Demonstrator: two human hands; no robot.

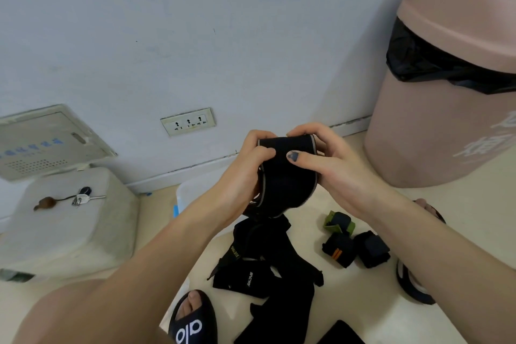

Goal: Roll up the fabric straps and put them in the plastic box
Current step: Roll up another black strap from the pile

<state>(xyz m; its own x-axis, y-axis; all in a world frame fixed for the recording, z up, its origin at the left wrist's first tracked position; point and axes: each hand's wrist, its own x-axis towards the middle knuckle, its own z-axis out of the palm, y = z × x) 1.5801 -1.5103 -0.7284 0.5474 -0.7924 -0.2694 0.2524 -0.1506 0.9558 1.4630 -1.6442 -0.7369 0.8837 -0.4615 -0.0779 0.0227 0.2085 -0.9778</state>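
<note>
Left hand [245,167], centre of frame: fingers curled over the near edge of the black strap [287,176], thumb pressed on its top fold. Right hand [321,159], just right of centre: fingers wrapped round the far edge of the same strap, thumb laid flat across its face. The strap is held between both hands, raised above the floor [349,301], apparently so the band can be wound on itself without dragging.

Pink bin [446,98], upper right: upright against the wall, black liner folded over its rim.

White stool [72,223], lower left: carries a bunch of keys [81,198] on its top.

Plastic box [192,193], left of centre: translucent, on the floor, mostly hidden behind the left forearm; near the hands, likely placed within reach for dropping rolls in. Its contents cannot be seen.

Loose straps [265,268], lower centre: black heap on the floor, directly below the held strap, not yet rolled.

Rolled straps [354,246], lower right of centre: three small bundles close together on the floor, not yet in the box.

Sandal [192,321], bottom edge: black, on a foot.
</note>
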